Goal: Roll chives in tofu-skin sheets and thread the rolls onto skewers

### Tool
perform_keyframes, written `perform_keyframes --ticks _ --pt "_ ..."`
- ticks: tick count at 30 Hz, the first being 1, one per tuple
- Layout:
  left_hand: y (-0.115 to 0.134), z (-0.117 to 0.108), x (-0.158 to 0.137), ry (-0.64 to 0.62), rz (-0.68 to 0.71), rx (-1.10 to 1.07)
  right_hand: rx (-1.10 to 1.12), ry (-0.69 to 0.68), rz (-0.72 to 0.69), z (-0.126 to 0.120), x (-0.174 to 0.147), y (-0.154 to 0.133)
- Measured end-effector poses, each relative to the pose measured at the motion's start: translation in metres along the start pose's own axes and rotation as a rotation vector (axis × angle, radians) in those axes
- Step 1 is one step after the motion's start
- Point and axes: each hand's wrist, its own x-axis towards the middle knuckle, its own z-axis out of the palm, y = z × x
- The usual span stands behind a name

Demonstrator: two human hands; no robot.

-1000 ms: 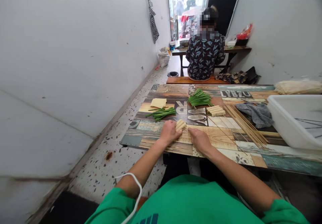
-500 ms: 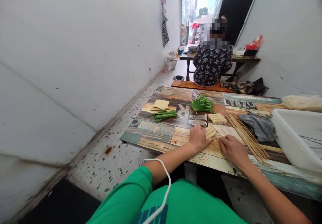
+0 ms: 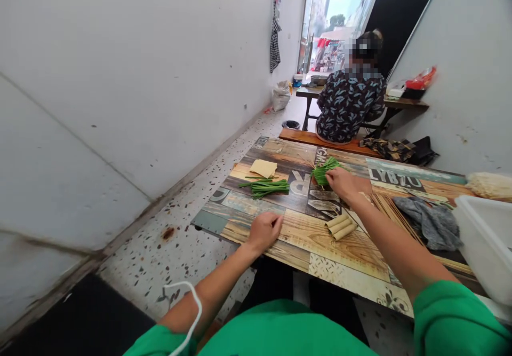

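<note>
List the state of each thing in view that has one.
Left hand: curled, palm hidden
Right hand: fingers at the far green stalks
Near green stalks: bunched, lying flat
Pale sheets: lying flat
Pale rolls: rolled up, side by side
Sticks: lying bunched, partly hidden
Grey cloth: crumpled
White tub: open-topped

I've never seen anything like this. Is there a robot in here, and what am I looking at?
No robot: these are a person's own bare hands. The view comes from a camera worn on the head, looking forward and down.

On the table lie yellowish sheets, a small green bunch, a larger green bunch, some pale rolls, thin sticks, a grey cloth and a white tub.

The right hand is at the larger green bunch; its grip is hard to make out. The left hand is curled near the table's close edge, with nothing visible in it. Beyond sits another person, back turned.
</note>
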Motion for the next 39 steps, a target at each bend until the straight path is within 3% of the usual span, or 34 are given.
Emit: perform_keyframes --ticks 2,7,10,13,18,22,26,30,34,37,39 --pt "-0.001 -0.001 0.001 -0.015 -0.021 -0.015 0.038 -0.016 -0.068 0.003 0.019 -0.022" --pt "0.002 0.0 0.002 -0.053 -0.008 -0.018 0.123 -0.134 -0.422 0.022 0.056 -0.11" --pt "0.002 0.0 0.002 -0.043 0.008 -0.022 0.103 -0.159 -0.517 0.033 0.067 -0.15" --pt "0.002 -0.001 0.002 -0.046 0.017 -0.014 0.075 -0.188 -0.565 0.036 0.075 -0.167" --pt "0.004 -0.001 0.003 -0.069 0.016 0.009 0.068 -0.209 -0.513 0.036 0.088 -0.175" --pt "0.004 0.0 0.004 -0.076 0.003 0.02 0.054 -0.122 -0.305 0.028 0.097 -0.169" --pt "0.002 0.002 0.004 -0.065 -0.007 0.019 0.187 0.102 -0.063 -0.007 0.105 -0.129" --pt "0.001 0.005 0.003 -0.054 -0.03 0.016 0.226 0.225 -0.067 -0.053 0.09 -0.073" --pt "0.0 0.002 0.003 -0.025 -0.053 -0.054 0.091 0.123 -0.208 -0.064 0.025 -0.063" --pt "-0.001 -0.006 0.003 0.102 -0.136 -0.147 0.161 -0.173 -0.453 -0.046 -0.034 -0.087" --pt "0.0 -0.015 0.001 0.224 -0.153 -0.143 0.246 -0.358 -0.561 -0.032 -0.057 -0.101"
